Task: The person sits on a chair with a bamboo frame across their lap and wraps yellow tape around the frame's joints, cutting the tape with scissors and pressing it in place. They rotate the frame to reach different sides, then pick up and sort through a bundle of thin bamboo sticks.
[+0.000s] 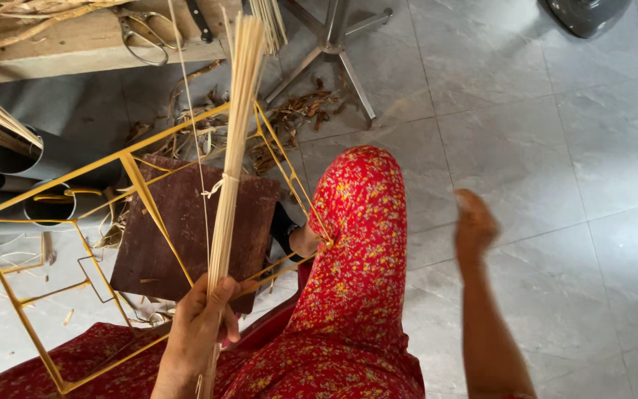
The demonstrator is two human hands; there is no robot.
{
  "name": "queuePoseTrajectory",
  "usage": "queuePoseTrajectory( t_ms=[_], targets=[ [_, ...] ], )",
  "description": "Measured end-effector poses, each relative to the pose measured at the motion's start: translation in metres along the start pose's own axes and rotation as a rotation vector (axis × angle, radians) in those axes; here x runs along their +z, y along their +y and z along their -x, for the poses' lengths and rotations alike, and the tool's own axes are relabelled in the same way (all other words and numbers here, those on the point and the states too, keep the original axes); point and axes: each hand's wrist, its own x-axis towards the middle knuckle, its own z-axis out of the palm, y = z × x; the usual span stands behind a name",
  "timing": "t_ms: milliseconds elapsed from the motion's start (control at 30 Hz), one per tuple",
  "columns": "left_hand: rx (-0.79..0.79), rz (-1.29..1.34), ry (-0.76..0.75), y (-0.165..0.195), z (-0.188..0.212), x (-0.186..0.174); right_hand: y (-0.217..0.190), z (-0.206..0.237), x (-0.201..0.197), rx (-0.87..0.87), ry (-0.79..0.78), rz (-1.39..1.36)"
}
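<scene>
Standing upright in left hand (199, 325) grip: reed bundle (232, 162).

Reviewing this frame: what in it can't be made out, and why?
- Right hand, head view: motion-blurred, so its fingers and whether it holds anything are unclear.
- Bundle of thin sticks: lower end hidden by the left hand and cut by the bottom edge.
- Dark object: cut off by the top edge.
- Yellow wire frame: near corner hidden behind the red floral garment.

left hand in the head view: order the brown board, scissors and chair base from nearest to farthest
From the left hand, which holds the stick bundle:
1. Brown board, just above it.
2. Scissors, top left on the bench.
3. Chair base, top centre.
</scene>
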Motion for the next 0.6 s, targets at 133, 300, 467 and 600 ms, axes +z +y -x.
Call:
queuePoseTrajectory(
  t_ms=[133,300,467,600],
  targets=[
    [0.053,0.046,-0.011,-0.013,-0.001,-0.003,-0.027,0.028,0.055,-0.081,0.009,0.011],
    [0.087,0.123,-0.031,-0.026,0.004,-0.010,-0.055,0.036,0.094,-0.026,-0.069,-0.094],
    [0.125,0.188,-0.017,-0.030,0.008,-0.014,-0.073,0.021,0.075,0.190,-0.436,-0.096],
    [0.130,0.306,-0.029,-0.035,0.009,-0.013,-0.093,-0.005,0.031,-0.048,-0.226,-0.296]
  ],
)
